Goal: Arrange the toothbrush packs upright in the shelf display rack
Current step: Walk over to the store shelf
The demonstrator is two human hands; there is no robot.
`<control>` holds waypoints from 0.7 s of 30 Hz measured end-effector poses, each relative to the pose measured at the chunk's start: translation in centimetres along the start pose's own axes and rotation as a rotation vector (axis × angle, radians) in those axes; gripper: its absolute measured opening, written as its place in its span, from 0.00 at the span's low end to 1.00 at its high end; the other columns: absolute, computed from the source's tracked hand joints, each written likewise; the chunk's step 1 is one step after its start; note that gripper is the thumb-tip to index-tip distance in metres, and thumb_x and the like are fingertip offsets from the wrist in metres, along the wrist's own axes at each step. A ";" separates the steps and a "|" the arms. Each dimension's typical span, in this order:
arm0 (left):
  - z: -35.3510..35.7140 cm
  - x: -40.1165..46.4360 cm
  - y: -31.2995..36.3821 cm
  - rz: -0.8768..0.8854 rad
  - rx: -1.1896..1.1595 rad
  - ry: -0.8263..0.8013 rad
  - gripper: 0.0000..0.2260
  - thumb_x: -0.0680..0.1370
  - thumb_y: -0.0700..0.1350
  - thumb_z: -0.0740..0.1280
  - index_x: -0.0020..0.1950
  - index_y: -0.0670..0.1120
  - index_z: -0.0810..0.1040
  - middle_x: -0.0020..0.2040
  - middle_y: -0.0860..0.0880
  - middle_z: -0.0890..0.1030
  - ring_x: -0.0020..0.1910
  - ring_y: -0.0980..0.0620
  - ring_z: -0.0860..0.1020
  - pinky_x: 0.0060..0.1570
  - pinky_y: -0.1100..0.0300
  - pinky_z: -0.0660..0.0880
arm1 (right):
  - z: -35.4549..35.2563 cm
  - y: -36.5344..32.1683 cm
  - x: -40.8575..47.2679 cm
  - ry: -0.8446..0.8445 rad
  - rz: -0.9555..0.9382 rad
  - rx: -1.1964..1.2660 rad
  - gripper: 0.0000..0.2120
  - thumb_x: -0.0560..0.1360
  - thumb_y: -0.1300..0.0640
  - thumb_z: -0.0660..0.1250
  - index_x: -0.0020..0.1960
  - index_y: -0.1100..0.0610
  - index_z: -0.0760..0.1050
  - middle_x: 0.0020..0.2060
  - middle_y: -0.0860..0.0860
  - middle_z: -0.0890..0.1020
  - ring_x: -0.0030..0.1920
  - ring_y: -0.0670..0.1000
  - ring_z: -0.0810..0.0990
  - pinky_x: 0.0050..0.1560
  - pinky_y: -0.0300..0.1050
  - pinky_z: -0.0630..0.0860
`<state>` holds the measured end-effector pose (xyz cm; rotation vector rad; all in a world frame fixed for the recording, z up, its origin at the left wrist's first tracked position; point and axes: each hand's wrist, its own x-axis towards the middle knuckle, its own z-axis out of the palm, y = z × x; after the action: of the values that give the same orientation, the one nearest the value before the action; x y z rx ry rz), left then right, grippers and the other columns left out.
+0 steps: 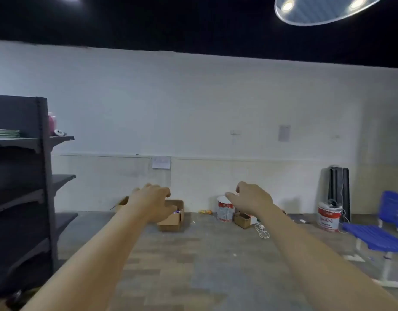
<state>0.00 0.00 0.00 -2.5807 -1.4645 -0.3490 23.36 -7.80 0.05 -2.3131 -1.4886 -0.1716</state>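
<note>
Evidently the job had barely got under way, judging by how things lay. Both arms were stretched out ahead at about chest height, the left hand (153, 202) and the right hand (252, 199) held palm down with fingers loosely curled and nothing in either of them. No toothbrush packs could be made out with any certainty; an open cardboard box (172, 217) stood on the floor against the far wall, partly behind the left hand, with something colourful showing at its rim, but it was too small and blurred to say whether those were the packs. The dark shelf rack (44, 176) stood at the left edge of the view, well apart from the hands, its lower shelves bare as far as could be seen, while the top shelf carried a flat greenish stack (5, 133) and a pink item (52, 124) further back. Nothing stood upright on it that looked like a toothbrush pack. So, by my reading, the whole of the work remained: finding the packs, taking them up, carrying them across to the rack and setting each one upright. Paint buckets (329, 217) and a blue bench (373, 237) stood off to the right, out of the way.
</note>
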 end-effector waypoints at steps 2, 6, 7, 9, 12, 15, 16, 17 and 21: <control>0.9 2.4 -0.8 0.001 0.014 -0.006 0.22 0.79 0.59 0.59 0.70 0.52 0.67 0.67 0.50 0.71 0.68 0.49 0.65 0.62 0.53 0.63 | 1.7 0.2 2.6 -0.008 0.015 0.012 0.22 0.78 0.42 0.54 0.61 0.58 0.69 0.56 0.55 0.77 0.57 0.56 0.75 0.56 0.51 0.73; 2.6 9.6 -3.2 -0.003 0.016 -0.012 0.23 0.79 0.59 0.58 0.71 0.51 0.66 0.69 0.50 0.71 0.69 0.49 0.64 0.65 0.52 0.62 | 5.1 0.4 9.5 -0.007 0.041 0.024 0.20 0.78 0.44 0.55 0.60 0.59 0.69 0.54 0.56 0.78 0.54 0.56 0.75 0.53 0.49 0.74; 3.1 11.7 -3.8 -0.003 0.016 -0.007 0.23 0.79 0.59 0.58 0.71 0.51 0.66 0.69 0.50 0.70 0.70 0.49 0.64 0.65 0.52 0.62 | 5.7 0.4 11.5 0.006 0.039 0.023 0.20 0.78 0.45 0.56 0.61 0.59 0.68 0.54 0.56 0.78 0.54 0.56 0.75 0.52 0.49 0.74; 3.7 16.1 -4.7 0.004 0.016 0.010 0.23 0.80 0.59 0.58 0.72 0.51 0.64 0.69 0.50 0.70 0.70 0.48 0.64 0.65 0.51 0.62 | 6.3 0.0 15.7 0.020 0.039 0.015 0.21 0.78 0.45 0.56 0.63 0.59 0.67 0.56 0.56 0.77 0.55 0.56 0.75 0.52 0.48 0.74; 5.1 22.6 -5.5 0.021 -0.005 -0.013 0.23 0.80 0.59 0.57 0.73 0.51 0.63 0.69 0.50 0.70 0.69 0.48 0.66 0.66 0.51 0.62 | 7.1 -0.8 21.9 0.031 0.039 -0.009 0.22 0.78 0.45 0.56 0.65 0.59 0.65 0.57 0.55 0.76 0.56 0.55 0.75 0.53 0.49 0.75; 7.0 29.2 -6.3 0.005 -0.100 -0.022 0.23 0.79 0.60 0.58 0.72 0.51 0.64 0.69 0.50 0.71 0.67 0.49 0.69 0.66 0.52 0.66 | 8.5 -0.8 27.7 0.052 0.037 -0.012 0.22 0.78 0.45 0.56 0.65 0.59 0.65 0.57 0.55 0.76 0.55 0.55 0.75 0.53 0.49 0.75; 7.6 31.2 -6.5 -0.012 -0.147 -0.038 0.23 0.79 0.60 0.58 0.72 0.51 0.65 0.68 0.49 0.72 0.65 0.48 0.71 0.65 0.51 0.67 | 9.1 -0.7 29.2 0.039 0.043 -0.029 0.23 0.78 0.45 0.56 0.65 0.59 0.64 0.57 0.55 0.76 0.56 0.55 0.74 0.53 0.49 0.74; 8.4 33.0 -6.6 -0.019 -0.188 -0.050 0.23 0.79 0.60 0.58 0.71 0.51 0.65 0.66 0.49 0.74 0.64 0.48 0.72 0.65 0.51 0.68 | 9.7 -0.5 30.7 0.022 0.053 -0.043 0.23 0.78 0.44 0.57 0.66 0.59 0.64 0.57 0.55 0.76 0.56 0.56 0.74 0.53 0.49 0.74; 11.4 40.1 -6.9 -0.004 -0.178 -0.050 0.23 0.79 0.60 0.58 0.71 0.51 0.66 0.66 0.49 0.74 0.64 0.48 0.72 0.64 0.51 0.68 | 12.8 1.1 37.3 0.001 0.097 -0.052 0.25 0.77 0.43 0.57 0.66 0.59 0.63 0.57 0.56 0.76 0.56 0.56 0.75 0.54 0.50 0.74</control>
<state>15.38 39.35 0.20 -2.7431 -1.5204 -0.4379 39.08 28.38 -0.70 -2.4195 -1.3841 -0.1863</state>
